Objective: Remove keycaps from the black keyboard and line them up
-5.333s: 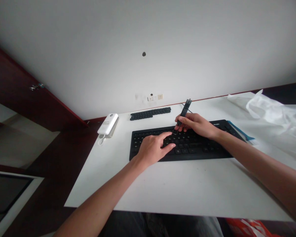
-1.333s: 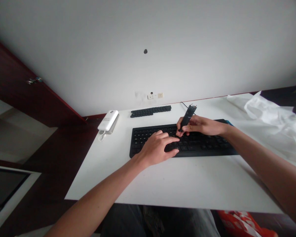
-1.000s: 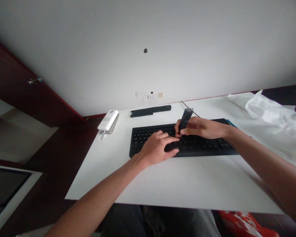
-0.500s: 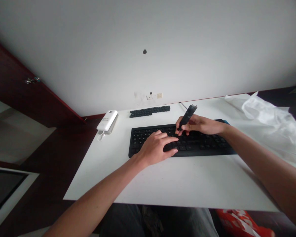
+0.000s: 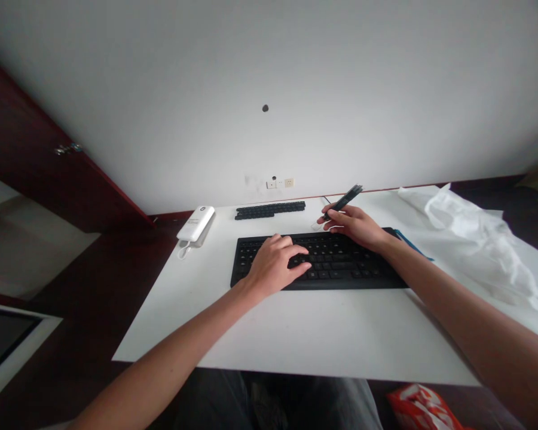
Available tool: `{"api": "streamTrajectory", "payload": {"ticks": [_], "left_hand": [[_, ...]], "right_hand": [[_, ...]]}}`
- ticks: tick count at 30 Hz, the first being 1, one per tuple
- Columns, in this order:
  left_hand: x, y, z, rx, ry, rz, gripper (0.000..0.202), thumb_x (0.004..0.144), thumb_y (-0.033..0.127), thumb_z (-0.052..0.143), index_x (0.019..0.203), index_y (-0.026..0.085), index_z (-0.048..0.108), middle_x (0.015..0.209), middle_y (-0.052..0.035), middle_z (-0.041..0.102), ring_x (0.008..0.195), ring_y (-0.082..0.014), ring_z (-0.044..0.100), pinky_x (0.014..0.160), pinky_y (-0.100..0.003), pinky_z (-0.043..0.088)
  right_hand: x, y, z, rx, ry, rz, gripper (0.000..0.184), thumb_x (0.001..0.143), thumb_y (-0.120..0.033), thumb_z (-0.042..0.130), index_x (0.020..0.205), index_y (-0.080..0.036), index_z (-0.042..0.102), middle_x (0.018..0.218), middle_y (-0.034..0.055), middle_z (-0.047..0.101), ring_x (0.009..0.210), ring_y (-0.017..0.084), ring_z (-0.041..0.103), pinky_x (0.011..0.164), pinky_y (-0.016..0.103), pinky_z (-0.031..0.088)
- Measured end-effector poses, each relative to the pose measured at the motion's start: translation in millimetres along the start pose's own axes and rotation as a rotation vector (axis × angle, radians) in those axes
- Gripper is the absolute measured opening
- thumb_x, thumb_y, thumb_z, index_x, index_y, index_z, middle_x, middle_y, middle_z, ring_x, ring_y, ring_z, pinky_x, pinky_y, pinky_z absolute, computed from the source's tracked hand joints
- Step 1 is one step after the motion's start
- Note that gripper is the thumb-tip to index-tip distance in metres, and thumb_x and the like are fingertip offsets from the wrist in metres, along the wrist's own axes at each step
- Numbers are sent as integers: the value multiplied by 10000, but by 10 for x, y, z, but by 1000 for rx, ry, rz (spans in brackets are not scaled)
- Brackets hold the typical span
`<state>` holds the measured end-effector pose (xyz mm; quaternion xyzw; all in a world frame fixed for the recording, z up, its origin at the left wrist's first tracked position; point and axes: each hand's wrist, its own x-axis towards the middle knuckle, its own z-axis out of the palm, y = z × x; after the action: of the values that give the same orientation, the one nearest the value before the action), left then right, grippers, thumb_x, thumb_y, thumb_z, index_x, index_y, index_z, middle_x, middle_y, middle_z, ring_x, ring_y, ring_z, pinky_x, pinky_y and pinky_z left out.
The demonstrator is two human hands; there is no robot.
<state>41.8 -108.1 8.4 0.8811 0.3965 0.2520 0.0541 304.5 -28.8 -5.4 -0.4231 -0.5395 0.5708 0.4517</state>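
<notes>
A black keyboard (image 5: 336,275) lies on the white table, some of its key spots showing pale switches. My left hand (image 5: 275,263) rests on its left-middle part, fingers spread and thumb apart, with nothing visible in it. Beyond the keyboard's back edge, my right hand (image 5: 352,224) grips a black keycap puller (image 5: 343,200), whose handle tilts up to the right. A thin pale loop shows at its lower end, near the table surface. Loose black keycaps (image 5: 269,210) stand in rows behind the keyboard.
A white power bank (image 5: 196,223) with a short cable lies at the table's left. White crumpled packaging (image 5: 470,224) covers the right side. A blue strip (image 5: 412,245) sits by the keyboard's right end. Wall sockets (image 5: 280,184) are behind the table (image 5: 296,334).
My right hand has lifted off the keys and moved back past the keyboard's rear edge with the keycap puller. My left hand has shifted slightly left. The view has tilted a little.
</notes>
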Motion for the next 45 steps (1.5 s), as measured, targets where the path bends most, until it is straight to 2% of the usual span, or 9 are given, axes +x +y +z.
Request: {"api": "streamTrajectory", "payload": {"ticks": [6,13,16,21,28,31,36,40,45], "left_hand": [[202,141,-32,142,-94,68,179,913,349,711,1039,239,775,927,-42,669,954,-236,565,888,-392,465],[251,90,17,51,-130,-32,126,876,352,747,928,241,777,858,-37,672,870,-221,583,826,-366,479],[241,53,23,-5,-102,-50,111,850,327,760,909,234,765,847,-32,668,857,-217,587,815,-354,487],[223,-48,-29,46,-20,-103,89,824,289,772,897,243,751,870,-27,647,904,-231,584,859,-383,484],[193,-103,-9,86,-28,-99,112,831,307,768,914,240,736,903,-29,631,932,-239,572,883,-399,473],[186,-66,3,69,-19,-92,159,835,333,770,960,241,733,930,-31,627,953,-240,566,892,-397,472],[160,37,34,-2,12,-72,261,858,446,758,1016,240,735,967,-35,621,985,-240,556,945,-406,468],[125,125,113,-68,-19,-29,435,811,585,775,1066,235,740,1006,-42,621,1003,-238,562,960,-401,469],[106,156,184,-68,-76,-27,582,770,672,769,1155,239,727,1025,-50,626,1004,-252,562,957,-415,468]], "right_hand": [[10,12,5,2,11,6,318,895,-454,730,1076,-199,671,1007,85,775,811,179,700,728,302,552],[-10,-24,16,-30,-13,7,354,891,-485,724,1090,-198,665,1031,90,768,838,191,692,758,317,550],[-17,-32,15,-42,-12,8,361,896,-499,720,1093,-202,665,1043,87,768,843,190,687,768,319,546],[-16,-29,12,-43,-21,17,364,897,-511,717,1087,-205,667,1040,88,769,843,196,688,788,339,555],[-38,-69,32,-26,-39,18,352,889,-483,738,1078,-197,659,1013,88,766,851,197,706,799,347,566],[-58,-117,42,12,-68,27,362,869,-490,761,1055,-197,658,970,79,770,829,195,716,799,344,569],[-109,-210,48,-2,-201,44,390,838,-495,797,1041,-188,668,976,94,781,852,216,744,828,358,581],[-134,-251,37,-69,-291,50,401,846,-503,792,1064,-186,681,1017,110,791,921,237,759,868,371,595],[-149,-292,42,-143,-302,133,402,836,-519,796,998,-165,696,950,122,798,874,249,774,820,373,633]]}}
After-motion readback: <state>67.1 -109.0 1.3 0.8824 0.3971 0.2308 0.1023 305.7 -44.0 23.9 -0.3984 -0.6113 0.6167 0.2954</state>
